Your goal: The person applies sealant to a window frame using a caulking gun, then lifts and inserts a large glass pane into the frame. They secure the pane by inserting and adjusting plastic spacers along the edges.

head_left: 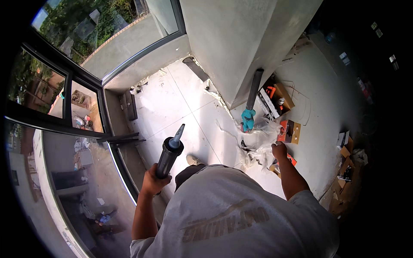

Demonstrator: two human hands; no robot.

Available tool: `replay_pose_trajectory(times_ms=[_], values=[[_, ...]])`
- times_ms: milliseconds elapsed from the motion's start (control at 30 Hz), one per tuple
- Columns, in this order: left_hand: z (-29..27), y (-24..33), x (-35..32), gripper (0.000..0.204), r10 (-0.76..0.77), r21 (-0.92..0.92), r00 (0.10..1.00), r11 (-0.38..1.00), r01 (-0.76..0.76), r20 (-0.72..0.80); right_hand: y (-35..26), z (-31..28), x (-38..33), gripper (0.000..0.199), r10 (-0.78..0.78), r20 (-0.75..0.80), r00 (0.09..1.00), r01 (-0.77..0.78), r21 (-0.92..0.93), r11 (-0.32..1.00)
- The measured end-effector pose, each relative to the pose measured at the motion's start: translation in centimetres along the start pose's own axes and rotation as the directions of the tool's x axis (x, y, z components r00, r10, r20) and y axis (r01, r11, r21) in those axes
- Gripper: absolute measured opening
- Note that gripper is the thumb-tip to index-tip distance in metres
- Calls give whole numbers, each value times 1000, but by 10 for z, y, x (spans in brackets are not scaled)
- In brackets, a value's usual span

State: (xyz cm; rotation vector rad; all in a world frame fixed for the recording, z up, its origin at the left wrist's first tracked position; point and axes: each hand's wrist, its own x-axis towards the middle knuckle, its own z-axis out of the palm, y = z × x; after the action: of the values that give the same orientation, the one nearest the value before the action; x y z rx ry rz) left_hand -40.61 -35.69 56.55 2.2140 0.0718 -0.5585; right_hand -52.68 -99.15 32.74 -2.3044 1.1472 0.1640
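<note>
My left hand (pixel 153 182) is closed round the dark barrel of a caulking gun (pixel 165 158), held upright. A grey tapered nozzle (pixel 176 136) with a darker tip points up and away from me. My right hand (pixel 279 150) is held out to the right with its fingers curled. Whatever it may hold is hidden or too small to make out. Seen from above, it overlaps the edge of crumpled clear plastic sheeting (pixel 262 142) and orange boxes. A teal power tool with a long black tube (pixel 248 118) stands beyond it, near the column.
Dark-framed windows (pixel 69 96) run along the left, above a low ledge. A grey column (pixel 232 47) rises ahead from the pale tiled floor (pixel 189 99). An open carton (pixel 282 101) and an orange box (pixel 289 131) lie at its right. More boxes (pixel 344 170) sit at far right.
</note>
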Motion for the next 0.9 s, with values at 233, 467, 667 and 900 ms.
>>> replay_pose_trajectory(times_ms=[233, 467, 667, 900], values=[[-119, -23, 87, 41, 36, -124, 991, 991, -52, -129, -244, 98, -71, 31, -308, 460, 833, 67, 468, 881], [-200, 18, 164, 57, 90, -347, 929, 911, -222, -359, -448, 104, -65, 41, -441, 538, 718, 323, 304, 896], [-223, 29, 258, 53, -103, -551, 775, 761, -342, -623, -554, 154, -11, 30, -537, 741, 403, 430, 364, 826], [-263, 60, 327, 48, -458, -921, 800, 230, -313, -387, -660, 237, 72, 60, -618, 763, 188, 632, 388, 671]])
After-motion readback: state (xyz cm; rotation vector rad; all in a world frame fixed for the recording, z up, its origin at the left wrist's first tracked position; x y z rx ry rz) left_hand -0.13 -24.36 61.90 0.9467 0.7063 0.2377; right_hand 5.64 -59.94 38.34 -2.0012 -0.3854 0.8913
